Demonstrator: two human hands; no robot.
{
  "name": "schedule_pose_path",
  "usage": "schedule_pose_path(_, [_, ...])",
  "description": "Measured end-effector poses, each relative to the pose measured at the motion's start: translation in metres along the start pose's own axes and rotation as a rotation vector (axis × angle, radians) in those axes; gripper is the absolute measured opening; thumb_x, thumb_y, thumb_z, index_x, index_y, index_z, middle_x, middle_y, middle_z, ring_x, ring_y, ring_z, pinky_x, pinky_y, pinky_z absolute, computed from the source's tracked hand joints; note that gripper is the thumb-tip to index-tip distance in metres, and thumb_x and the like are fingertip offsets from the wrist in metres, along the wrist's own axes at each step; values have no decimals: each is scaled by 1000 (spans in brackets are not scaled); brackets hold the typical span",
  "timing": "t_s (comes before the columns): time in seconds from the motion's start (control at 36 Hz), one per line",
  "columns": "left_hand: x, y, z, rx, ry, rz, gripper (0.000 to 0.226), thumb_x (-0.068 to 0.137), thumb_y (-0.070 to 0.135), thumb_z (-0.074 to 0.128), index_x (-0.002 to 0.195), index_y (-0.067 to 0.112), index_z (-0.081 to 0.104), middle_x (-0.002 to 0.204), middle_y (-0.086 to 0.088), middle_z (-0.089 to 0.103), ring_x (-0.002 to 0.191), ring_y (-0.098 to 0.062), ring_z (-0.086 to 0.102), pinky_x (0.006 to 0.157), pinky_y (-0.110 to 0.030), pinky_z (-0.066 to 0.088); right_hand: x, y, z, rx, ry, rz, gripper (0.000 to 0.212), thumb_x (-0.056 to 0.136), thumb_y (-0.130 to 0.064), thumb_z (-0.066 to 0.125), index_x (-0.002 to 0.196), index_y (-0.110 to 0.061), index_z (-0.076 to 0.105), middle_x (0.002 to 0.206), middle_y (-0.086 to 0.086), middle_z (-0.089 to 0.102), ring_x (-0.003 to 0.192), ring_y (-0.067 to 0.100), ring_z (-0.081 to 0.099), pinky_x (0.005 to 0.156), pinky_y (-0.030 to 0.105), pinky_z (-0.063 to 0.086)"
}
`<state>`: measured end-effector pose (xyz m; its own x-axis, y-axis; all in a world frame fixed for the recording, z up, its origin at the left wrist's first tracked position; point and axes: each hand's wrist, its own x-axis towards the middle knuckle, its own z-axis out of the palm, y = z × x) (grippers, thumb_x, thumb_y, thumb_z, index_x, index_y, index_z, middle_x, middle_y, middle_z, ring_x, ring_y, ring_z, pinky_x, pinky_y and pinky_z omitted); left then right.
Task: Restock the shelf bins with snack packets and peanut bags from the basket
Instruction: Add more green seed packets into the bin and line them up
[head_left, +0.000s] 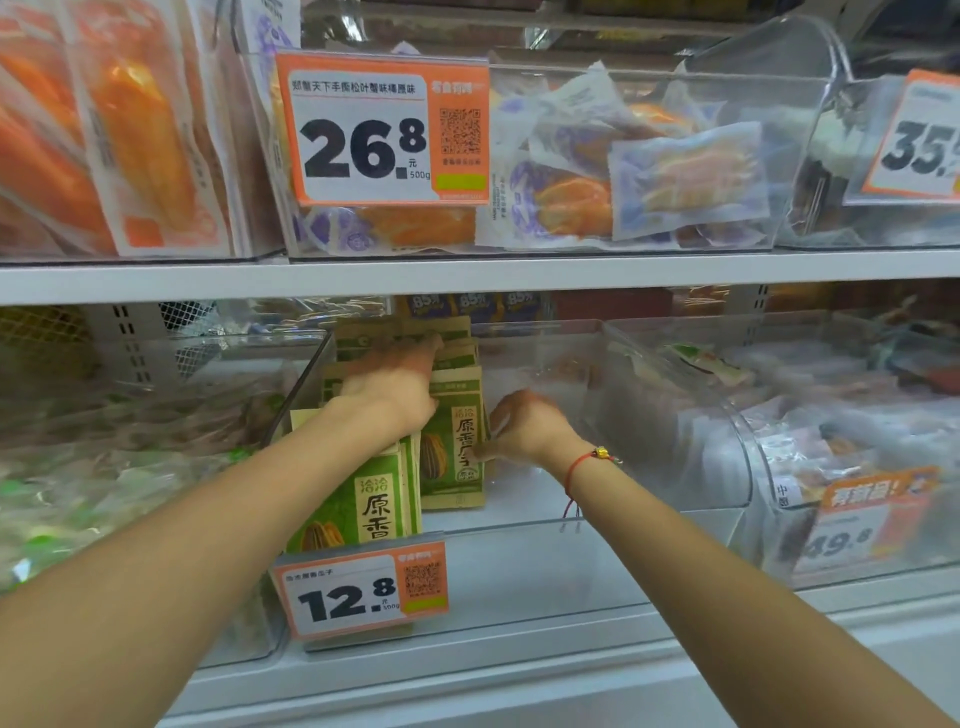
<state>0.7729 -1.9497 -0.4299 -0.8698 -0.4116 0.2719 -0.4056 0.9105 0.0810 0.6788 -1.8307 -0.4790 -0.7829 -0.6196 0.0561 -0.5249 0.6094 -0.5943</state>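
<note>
Both hands are inside the clear plastic shelf bin (519, 540) above the orange 12.8 price tag (363, 592). Right hand (524, 426) pinches the right edge of an upright green-and-kraft paper seed bag (454, 452), fingers curled. Left hand (395, 384) lies across the tops of the rear row of matching bags (400, 338), fingers extended, pressing them back. Recommended: keep the rear row held firm, square the front bag upright, label forward. Risk: bags toppling once released. Basket not in view.
</note>
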Motion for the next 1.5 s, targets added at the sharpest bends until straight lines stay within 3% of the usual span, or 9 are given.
schedule_pose_path(0.14, [-2, -1, -3, -57, -29, 50, 74, 88, 15, 62, 147, 32, 22, 147, -4, 36, 128, -27, 41, 98, -36, 40, 1, -5, 6, -39, -18, -134, 33, 78, -17, 76, 92, -18, 46, 109, 11, 68, 101, 26, 63, 77, 25, 46])
schedule_pose_path(0.42, [3, 5, 2, -6, -58, 89, 72, 89, 10, 58, 148, 32, 22, 144, -3, 39, 127, -26, 43, 102, -38, 42, 10, -2, 11, -35, -46, -61, 39, 71, -28, 81, 102, -11, 65, 103, 8, 71, 88, 24, 69, 82, 38, 57])
schedule_pose_path(0.56, [8, 5, -3, -44, -133, 57, 74, 88, 16, 61, 149, 31, 20, 143, -4, 41, 124, -26, 46, 98, -39, 45, 2, -4, 4, 167, -161, -9, 22, 78, -16, 77, 90, -14, 58, 91, 6, 66, 76, 21, 66, 72, 30, 59])
schedule_pose_path(0.67, [7, 6, -10, -127, -112, 44, 68, 87, 21, 62, 146, 29, 28, 144, -4, 41, 125, -26, 45, 100, -38, 44, -2, -14, -6, 332, -228, 94, 17, 80, -5, 73, 81, -11, 56, 86, 5, 62, 82, 21, 64, 78, 28, 56])
schedule_pose_path(0.81, [5, 5, -14, -140, -68, -10, 58, 87, 22, 63, 140, 24, 38, 138, -3, 45, 121, -23, 48, 93, -31, 44, -8, -16, -12, 418, -168, 69, 24, 80, 0, 71, 75, -13, 52, 81, 4, 62, 92, 29, 67, 84, 35, 55])
schedule_pose_path(0.94, [3, 4, -15, -141, -58, -28, 58, 87, 21, 63, 139, 24, 38, 138, -2, 45, 121, -21, 47, 89, -29, 41, -6, -14, -2, 365, -71, 42, 30, 79, -2, 72, 81, -17, 46, 108, 18, 65, 92, 30, 69, 75, 35, 58])
schedule_pose_path(1.08, [2, 2, -16, -152, -66, -13, 59, 88, 24, 62, 141, 25, 36, 140, -1, 43, 123, -22, 46, 87, -28, 38, -6, -14, -3, 332, -90, 33, 27, 80, -4, 72, 91, -13, 48, 110, 19, 65, 93, 32, 69, 78, 39, 58])
schedule_pose_path(1.31, [2, -8, -19, -259, -178, 10, 72, 87, 36, 63, 148, 23, 26, 151, -2, 32, 133, -24, 37, 108, -36, 35, -8, -11, -11, 315, -98, 30, 27, 83, -6, 69, 100, -10, 49, 109, 18, 66, 92, 30, 69, 78, 36, 58])
schedule_pose_path(1.5, [-10, -12, -36, -352, -111, 29, 55, 94, 33, 55, 144, 24, 34, 147, -1, 40, 129, -22, 43, 97, -25, 35, -9, -12, -10, 297, -93, 28, 31, 83, -6, 69, 104, -11, 47, 110, 18, 65, 89, 29, 70, 75, 34, 59])
